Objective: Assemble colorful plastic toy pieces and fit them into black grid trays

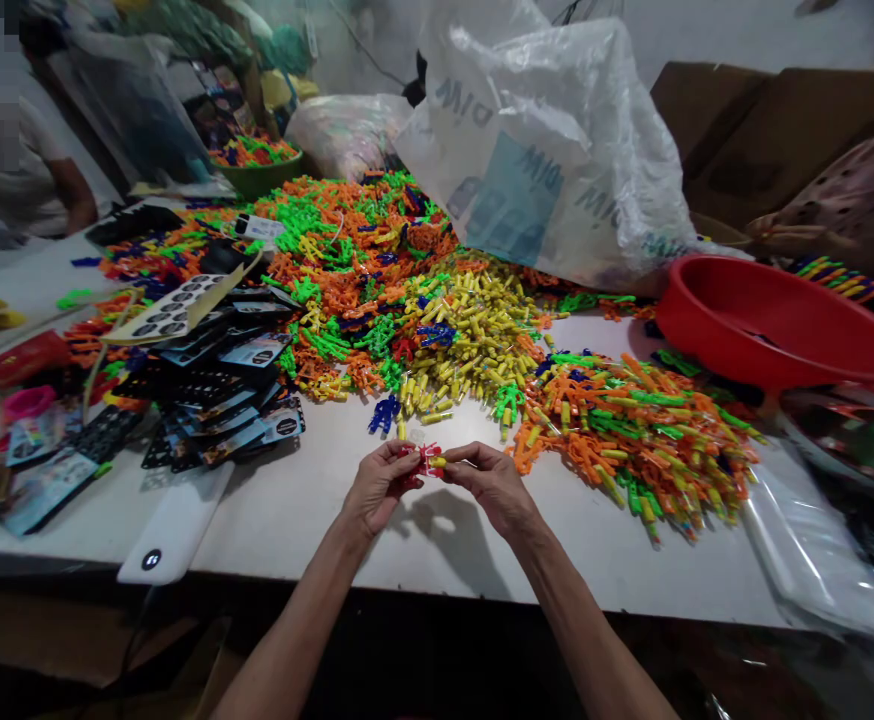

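Note:
Both my hands meet just above the near part of the white table (294, 520). My left hand (378, 485) pinches a small red plastic toy piece (423, 458). My right hand (488, 480) pinches a small yellow tube (441, 463) whose end touches the red piece. Just beyond my hands lies a heap of yellow tubes (467, 335). A pile of orange and green assembled sticks (643, 425) lies to the right of it.
Orange, green and blue plastic pieces (347, 240) cover the table's middle. Dark printed cards (219, 385) are stacked at left, a red basin (767, 320) stands at right, a big clear plastic bag (549, 150) behind. Another person (24, 160) sits far left.

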Demonstrator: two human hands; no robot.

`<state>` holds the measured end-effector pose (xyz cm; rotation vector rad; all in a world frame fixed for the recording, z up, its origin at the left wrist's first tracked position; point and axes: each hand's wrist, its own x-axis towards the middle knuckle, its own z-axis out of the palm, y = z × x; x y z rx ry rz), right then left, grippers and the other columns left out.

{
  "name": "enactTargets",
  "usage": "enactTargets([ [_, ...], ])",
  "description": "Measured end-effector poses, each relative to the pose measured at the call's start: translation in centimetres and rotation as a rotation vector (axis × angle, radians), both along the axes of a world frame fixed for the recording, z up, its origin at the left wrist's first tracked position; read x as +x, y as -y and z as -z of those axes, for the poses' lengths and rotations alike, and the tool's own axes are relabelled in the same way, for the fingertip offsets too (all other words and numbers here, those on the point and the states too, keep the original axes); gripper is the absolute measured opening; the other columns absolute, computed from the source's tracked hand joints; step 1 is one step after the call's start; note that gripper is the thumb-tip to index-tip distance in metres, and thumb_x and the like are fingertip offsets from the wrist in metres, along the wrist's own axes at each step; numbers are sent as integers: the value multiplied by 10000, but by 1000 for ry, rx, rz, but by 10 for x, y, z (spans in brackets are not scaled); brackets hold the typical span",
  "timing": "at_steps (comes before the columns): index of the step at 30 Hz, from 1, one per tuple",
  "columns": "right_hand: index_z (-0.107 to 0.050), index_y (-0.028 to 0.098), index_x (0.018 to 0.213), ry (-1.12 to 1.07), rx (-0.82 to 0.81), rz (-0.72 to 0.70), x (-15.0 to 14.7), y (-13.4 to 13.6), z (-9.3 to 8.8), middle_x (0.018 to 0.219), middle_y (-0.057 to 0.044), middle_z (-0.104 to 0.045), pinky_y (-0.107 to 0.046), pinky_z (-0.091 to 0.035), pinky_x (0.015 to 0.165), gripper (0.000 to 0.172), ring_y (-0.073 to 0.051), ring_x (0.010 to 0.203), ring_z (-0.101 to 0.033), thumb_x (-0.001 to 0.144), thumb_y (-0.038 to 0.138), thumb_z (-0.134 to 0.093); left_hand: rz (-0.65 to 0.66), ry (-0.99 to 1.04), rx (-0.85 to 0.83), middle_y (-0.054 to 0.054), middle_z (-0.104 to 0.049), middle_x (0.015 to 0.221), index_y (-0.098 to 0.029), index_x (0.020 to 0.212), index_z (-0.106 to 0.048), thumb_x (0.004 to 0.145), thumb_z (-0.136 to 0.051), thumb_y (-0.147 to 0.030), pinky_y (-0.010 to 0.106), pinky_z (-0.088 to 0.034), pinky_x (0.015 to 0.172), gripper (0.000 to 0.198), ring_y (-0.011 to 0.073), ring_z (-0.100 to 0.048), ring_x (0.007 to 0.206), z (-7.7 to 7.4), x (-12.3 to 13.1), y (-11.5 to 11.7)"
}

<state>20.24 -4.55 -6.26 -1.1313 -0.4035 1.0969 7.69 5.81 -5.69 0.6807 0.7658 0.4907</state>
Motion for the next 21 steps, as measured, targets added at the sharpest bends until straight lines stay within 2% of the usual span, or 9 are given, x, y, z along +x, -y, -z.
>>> enactTargets([
  [3, -689, 172, 705, 66, -14, 0, -1, 2, 2, 742, -36, -697, -319, -493, 710, 225, -166, 701, -628, 557, 298, -803, 24, -44, 62, 0, -650, 673, -124, 775, -573, 498, -833, -228, 190, -493, 478, 394, 93, -594, 526, 2, 1, 4],
  [8, -681, 174, 689, 371, -114, 64, 2, 9, 3, 678, -38, -684, -295, -483, 615, 233, -171, 635, -614, 583, 355, -782, -33, -159, 243, 6, -639, 608, -138, 770, -528, 519, -815, -302, 215, -473, 440, 415, 140, -612, 510, 8, 9, 18],
  [12, -684, 177, 719, 323, -120, 106, 31, 25, 3, 695, -39, -691, -296, -493, 623, 263, -170, 652, -623, 561, 351, -802, 78, -119, 240, 55, -673, 724, -130, 856, -565, 587, -776, -337, 242, -494, 483, 400, 163, -640, 605, 5, 17, 17],
  [15, -684, 182, 734, 280, -122, 268, 65, 38, 1, 708, -38, -696, -295, -503, 636, 290, -167, 668, -631, 530, 336, -823, 78, -108, 274, 68, -684, 805, -123, 940, -609, 572, -788, -283, 256, -512, 514, 439, 145, -629, 605, -3, 19, 3],
  [17, -677, 184, 719, 243, -98, 375, 79, 40, -1, 688, -28, -688, -289, -506, 626, 313, -161, 653, -631, 494, 330, -838, 68, -86, 248, 65, -685, 766, -107, 921, -632, 543, -797, -211, 243, -508, 511, 425, 129, -614, 574, -9, 21, -8],
  [19, -672, 179, 714, 211, -91, 383, 78, 35, -3, 635, -18, -667, -273, -490, 562, 319, -145, 583, -610, 486, 328, -838, 29, -53, 185, 57, -684, 726, -98, 887, -644, 533, -790, -157, 225, -506, 519, 387, 118, -610, 562, -15, 25, -13],
  [21, -672, 173, 723, 170, -98, 306, 65, 26, -4, 591, -11, -645, -255, -454, 501, 294, -128, 521, -578, 520, 327, -819, -5, -25, 114, 51, -689, 742, -107, 891, -643, 540, -782, -139, 217, -509, 529, 379, 110, -611, 564, -17, 31, -12],
])
